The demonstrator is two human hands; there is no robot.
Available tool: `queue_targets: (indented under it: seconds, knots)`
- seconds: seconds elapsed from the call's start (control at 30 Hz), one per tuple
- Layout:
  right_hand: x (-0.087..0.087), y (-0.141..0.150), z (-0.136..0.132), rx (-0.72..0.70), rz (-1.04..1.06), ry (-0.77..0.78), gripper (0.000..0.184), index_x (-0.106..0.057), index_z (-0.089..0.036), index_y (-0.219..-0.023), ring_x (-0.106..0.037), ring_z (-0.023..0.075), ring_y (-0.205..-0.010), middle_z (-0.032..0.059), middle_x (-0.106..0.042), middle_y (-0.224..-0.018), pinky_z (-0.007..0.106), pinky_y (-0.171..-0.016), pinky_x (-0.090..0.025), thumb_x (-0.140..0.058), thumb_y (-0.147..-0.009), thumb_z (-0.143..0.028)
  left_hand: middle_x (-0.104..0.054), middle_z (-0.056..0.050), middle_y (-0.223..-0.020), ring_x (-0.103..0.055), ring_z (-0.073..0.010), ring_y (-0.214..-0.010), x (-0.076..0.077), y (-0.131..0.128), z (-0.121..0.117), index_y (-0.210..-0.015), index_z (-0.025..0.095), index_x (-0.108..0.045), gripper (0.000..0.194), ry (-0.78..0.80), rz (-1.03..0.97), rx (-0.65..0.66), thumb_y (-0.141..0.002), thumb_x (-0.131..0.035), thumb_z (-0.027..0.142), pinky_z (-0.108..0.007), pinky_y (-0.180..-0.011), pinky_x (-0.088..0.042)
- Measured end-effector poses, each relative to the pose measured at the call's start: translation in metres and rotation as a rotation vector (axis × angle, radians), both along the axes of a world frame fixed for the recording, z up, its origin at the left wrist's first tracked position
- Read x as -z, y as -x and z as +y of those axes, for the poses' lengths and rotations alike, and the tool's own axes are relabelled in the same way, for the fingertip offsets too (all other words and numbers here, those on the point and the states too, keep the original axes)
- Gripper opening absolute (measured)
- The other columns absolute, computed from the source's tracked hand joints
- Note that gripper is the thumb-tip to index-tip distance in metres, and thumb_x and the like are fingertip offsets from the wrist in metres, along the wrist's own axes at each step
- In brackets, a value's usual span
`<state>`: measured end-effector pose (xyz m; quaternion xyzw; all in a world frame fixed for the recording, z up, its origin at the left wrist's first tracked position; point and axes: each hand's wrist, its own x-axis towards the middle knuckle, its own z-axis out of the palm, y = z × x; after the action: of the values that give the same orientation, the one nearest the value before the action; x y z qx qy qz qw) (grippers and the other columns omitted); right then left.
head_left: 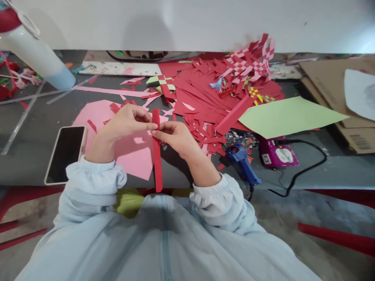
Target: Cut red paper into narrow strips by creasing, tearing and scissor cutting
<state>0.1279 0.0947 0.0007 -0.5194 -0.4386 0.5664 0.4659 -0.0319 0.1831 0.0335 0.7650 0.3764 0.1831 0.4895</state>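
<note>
A long red paper strip (157,164) runs upright between my hands, its lower end reaching past the table's front edge. My left hand (129,121) pinches it from the left near its upper part. From the right, my right hand (175,136) grips the same strip just below, thumb and fingers together. A lengthwise crease or layered edge shows along the strip. Under and behind my left hand lies a large sheet of pink paper (134,158) with a few red scraps on it.
A phone (66,154) and a bottle (41,50) are at left. Red paper strips and scraps (202,93) pile up behind my hands. On the right are a green sheet (290,117), a blue glue gun (243,162), a purple box (278,153) with a black cable, and cardboard (336,89).
</note>
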Motion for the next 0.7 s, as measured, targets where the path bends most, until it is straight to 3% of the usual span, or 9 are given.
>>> queue_targets:
  seconds: [0.2, 0.4, 0.57, 0.7]
  knots:
    - [0.0, 0.0, 0.0, 0.003, -0.053, -0.008, 0.035, -0.065, -0.016, -0.068, -0.045, 0.0077, -0.052, -0.0039, -0.056, -0.056, 0.025, -0.051, -0.035, -0.08, -0.064, -0.047, -0.06, -0.001, -0.057, -0.049, -0.0098, -0.056, 0.002, -0.001, 0.001, -0.052, 0.018, -0.068, 0.021, 0.012, -0.049, -0.08, -0.063, -0.08, 0.03, -0.026, -0.054, -0.034]
    - [0.002, 0.0, 0.002, 0.0, -0.095, -0.004, 0.034, -0.061, -0.017, -0.061, -0.04, 0.0072, -0.052, -0.0055, -0.051, -0.054, 0.025, -0.053, -0.033, -0.078, -0.062, -0.045, -0.054, 0.001, -0.05, -0.044, -0.0083, -0.049, 0.007, -0.001, 0.003, -0.057, 0.017, -0.071, 0.019, 0.131, -0.091, -0.267, -0.06, -0.082, 0.031, -0.026, -0.048, -0.031]
    - [0.003, 0.0, 0.0, -0.016, -0.072, 0.005, 0.033, -0.063, -0.016, -0.06, -0.04, 0.0074, -0.053, -0.0051, -0.052, -0.053, 0.025, -0.052, -0.033, -0.08, -0.059, -0.044, -0.05, 0.002, -0.047, -0.042, -0.0078, -0.047, -0.004, -0.006, -0.01, -0.052, 0.017, -0.066, 0.018, 0.184, -0.17, -0.356, -0.057, -0.08, 0.026, -0.026, -0.048, -0.03]
    - [0.001, 0.002, -0.007, -0.09, -0.04, 0.014, 0.033, -0.066, -0.017, -0.063, -0.043, 0.0086, -0.053, -0.0044, -0.055, -0.055, 0.026, -0.053, -0.036, -0.081, -0.059, -0.047, -0.054, 0.001, -0.051, -0.046, -0.0089, -0.052, -0.013, 0.0, -0.027, -0.049, 0.017, -0.064, 0.014, 0.125, -0.227, -0.379, -0.058, -0.074, 0.022, -0.027, -0.054, -0.035]
